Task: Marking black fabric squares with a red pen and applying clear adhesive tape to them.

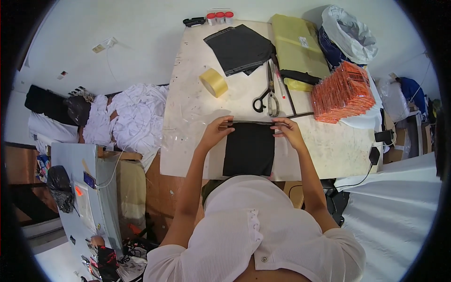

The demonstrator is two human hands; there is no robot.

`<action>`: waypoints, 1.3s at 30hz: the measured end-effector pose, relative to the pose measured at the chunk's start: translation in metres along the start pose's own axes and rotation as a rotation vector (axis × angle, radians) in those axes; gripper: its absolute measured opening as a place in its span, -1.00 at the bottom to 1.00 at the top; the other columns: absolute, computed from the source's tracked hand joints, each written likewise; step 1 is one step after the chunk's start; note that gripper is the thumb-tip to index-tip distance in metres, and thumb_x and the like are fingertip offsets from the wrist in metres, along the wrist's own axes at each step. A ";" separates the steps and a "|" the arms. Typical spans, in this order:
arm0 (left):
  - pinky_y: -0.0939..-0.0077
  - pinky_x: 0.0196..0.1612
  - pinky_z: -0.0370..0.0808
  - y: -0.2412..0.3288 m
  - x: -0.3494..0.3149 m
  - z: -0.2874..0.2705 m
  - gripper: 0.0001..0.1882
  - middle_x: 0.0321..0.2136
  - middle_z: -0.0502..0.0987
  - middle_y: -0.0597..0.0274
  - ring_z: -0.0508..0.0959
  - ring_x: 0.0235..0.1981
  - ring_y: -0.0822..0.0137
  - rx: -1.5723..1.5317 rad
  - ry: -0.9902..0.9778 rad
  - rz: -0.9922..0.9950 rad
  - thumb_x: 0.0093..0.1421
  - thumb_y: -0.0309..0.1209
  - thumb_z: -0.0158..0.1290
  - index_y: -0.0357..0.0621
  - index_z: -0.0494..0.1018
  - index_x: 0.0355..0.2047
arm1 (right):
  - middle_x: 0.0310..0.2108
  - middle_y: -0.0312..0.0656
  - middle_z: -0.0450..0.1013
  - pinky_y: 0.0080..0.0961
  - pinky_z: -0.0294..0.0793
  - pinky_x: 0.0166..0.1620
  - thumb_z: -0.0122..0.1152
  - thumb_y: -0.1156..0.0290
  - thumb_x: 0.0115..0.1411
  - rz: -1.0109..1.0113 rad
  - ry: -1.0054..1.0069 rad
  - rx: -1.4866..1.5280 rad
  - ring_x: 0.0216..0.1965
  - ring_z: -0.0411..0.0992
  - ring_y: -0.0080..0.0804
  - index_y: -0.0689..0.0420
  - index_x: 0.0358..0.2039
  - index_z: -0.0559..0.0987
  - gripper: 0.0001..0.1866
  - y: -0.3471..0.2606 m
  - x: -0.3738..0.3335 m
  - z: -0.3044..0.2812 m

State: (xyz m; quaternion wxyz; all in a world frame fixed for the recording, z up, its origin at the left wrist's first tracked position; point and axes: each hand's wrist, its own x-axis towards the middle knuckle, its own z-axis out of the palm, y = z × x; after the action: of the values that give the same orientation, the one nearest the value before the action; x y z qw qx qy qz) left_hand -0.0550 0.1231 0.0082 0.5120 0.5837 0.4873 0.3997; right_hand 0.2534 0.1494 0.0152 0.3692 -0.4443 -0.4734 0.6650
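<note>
Left hand (218,131) and right hand (288,133) pinch the far corners of a black rectangular sheet (249,150), its long axis pointing away from the person; open tabletop (324,152) lies rightward.

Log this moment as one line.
Left hand: pinching black piece, upper left corner | right hand: pinching upper right corner | scissors: on table, beyond black piece | tape roll: left of scissors
</note>
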 end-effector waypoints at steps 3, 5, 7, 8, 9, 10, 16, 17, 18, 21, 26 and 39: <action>0.65 -0.13 0.42 -0.007 0.004 0.001 -0.71 -0.27 0.50 0.31 0.48 -0.24 0.48 -0.076 0.036 0.002 0.13 -0.55 0.05 -0.19 0.43 -0.10 | -0.20 -0.20 0.44 -0.44 0.58 -0.26 -0.09 0.60 0.16 0.012 0.036 -0.049 -0.17 0.46 -0.40 0.20 -0.10 0.46 -0.71 -0.001 0.001 0.003; 0.66 -0.17 0.42 -0.010 0.008 0.002 -0.78 -0.30 0.51 0.31 0.47 -0.28 0.50 -0.006 0.073 -0.011 0.15 -0.54 0.04 -0.23 0.47 -0.17 | -0.22 -0.20 0.44 -0.45 0.58 -0.28 -0.07 0.58 0.17 -0.005 0.041 -0.071 -0.18 0.46 -0.41 0.20 -0.10 0.46 -0.72 0.005 0.003 0.000; 0.67 -0.19 0.43 -0.013 0.009 0.002 -0.81 -0.32 0.51 0.31 0.47 -0.30 0.51 -0.010 0.080 -0.030 0.15 -0.52 0.03 -0.24 0.49 -0.21 | -0.23 -0.21 0.44 -0.46 0.58 -0.29 -0.06 0.57 0.18 -0.018 0.043 -0.092 -0.20 0.46 -0.43 0.20 -0.11 0.47 -0.74 0.004 0.003 0.001; 0.68 -0.21 0.43 -0.014 0.009 0.001 -0.84 -0.34 0.51 0.30 0.47 -0.32 0.51 -0.014 0.090 -0.047 0.16 -0.51 0.03 -0.26 0.50 -0.24 | -0.25 -0.22 0.45 -0.47 0.58 -0.30 -0.03 0.54 0.19 -0.014 0.067 -0.101 -0.21 0.47 -0.44 0.20 -0.12 0.48 -0.76 0.004 0.003 0.002; 0.68 -0.21 0.43 -0.014 0.010 0.001 -0.84 -0.34 0.51 0.30 0.47 -0.32 0.51 -0.015 0.089 -0.049 0.16 -0.51 0.03 -0.26 0.50 -0.24 | -0.27 -0.22 0.46 -0.47 0.59 -0.32 0.01 0.51 0.19 -0.008 0.091 -0.111 -0.22 0.47 -0.46 0.19 -0.14 0.49 -0.78 0.003 0.002 0.003; 0.68 -0.22 0.44 -0.014 0.010 0.001 -0.84 -0.34 0.52 0.30 0.47 -0.32 0.52 -0.050 0.088 -0.058 0.16 -0.50 0.03 -0.26 0.51 -0.25 | -0.27 -0.22 0.46 -0.47 0.59 -0.32 0.01 0.51 0.19 -0.006 0.091 -0.110 -0.22 0.47 -0.46 0.19 -0.14 0.49 -0.78 0.003 0.002 0.003; 0.67 -0.24 0.45 -0.008 0.011 -0.002 -0.82 -0.32 0.52 0.27 0.47 -0.33 0.50 -0.027 0.061 -0.032 0.16 -0.48 0.05 -0.25 0.52 -0.24 | -0.33 -0.28 0.47 -0.54 0.58 -0.37 0.09 0.45 0.18 -0.017 0.133 -0.125 -0.26 0.48 -0.50 0.18 -0.18 0.52 -0.80 0.004 0.000 0.002; 0.67 -0.23 0.45 -0.007 0.010 -0.002 -0.82 -0.30 0.52 0.26 0.47 -0.32 0.49 -0.039 0.053 -0.028 0.15 -0.48 0.05 -0.26 0.51 -0.24 | -0.33 -0.29 0.47 -0.57 0.58 -0.37 0.10 0.45 0.17 -0.031 0.142 -0.132 -0.28 0.48 -0.53 0.18 -0.19 0.53 -0.80 0.004 0.000 0.002; 0.67 -0.23 0.45 -0.007 0.010 -0.003 -0.82 -0.30 0.52 0.26 0.47 -0.32 0.49 -0.039 0.053 -0.029 0.15 -0.48 0.05 -0.26 0.51 -0.24 | -0.34 -0.30 0.47 -0.60 0.57 -0.37 0.11 0.45 0.16 -0.045 0.151 -0.139 -0.30 0.47 -0.56 0.18 -0.21 0.55 -0.81 0.004 -0.001 0.003; 0.66 -0.20 0.44 -0.004 0.009 -0.004 -0.82 -0.26 0.52 0.23 0.47 -0.28 0.47 -0.053 0.050 -0.004 0.14 -0.49 0.06 -0.27 0.52 -0.24 | -0.36 -0.32 0.47 -0.63 0.57 -0.37 0.13 0.46 0.15 -0.046 0.168 -0.157 -0.33 0.44 -0.62 0.18 -0.23 0.57 -0.82 0.003 -0.002 0.004; 0.65 -0.16 0.42 0.000 0.008 -0.009 -0.82 -0.21 0.52 0.17 0.47 -0.20 0.43 -0.051 -0.018 0.008 0.10 -0.55 0.07 -0.25 0.53 -0.25 | -0.37 -0.33 0.48 -0.64 0.56 -0.35 0.14 0.46 0.14 -0.041 0.159 -0.182 -0.36 0.42 -0.66 0.18 -0.21 0.57 -0.80 0.005 -0.005 0.000; 0.61 -0.12 0.43 -0.006 0.010 -0.019 -0.81 -0.15 0.49 0.17 0.48 -0.17 0.42 0.081 -0.100 0.028 0.04 -0.61 0.10 -0.21 0.56 -0.29 | -0.26 -0.25 0.51 -0.69 0.48 -0.24 0.15 0.56 0.09 -0.021 0.023 -0.265 -0.31 0.45 -0.60 0.23 -0.24 0.58 -0.81 -0.003 -0.007 -0.008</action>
State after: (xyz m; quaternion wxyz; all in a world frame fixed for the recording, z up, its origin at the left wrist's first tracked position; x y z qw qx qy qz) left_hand -0.0722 0.1369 0.0049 0.5061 0.6297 0.4687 0.3573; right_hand 0.2635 0.1458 0.0185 0.3197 -0.4919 -0.5576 0.5873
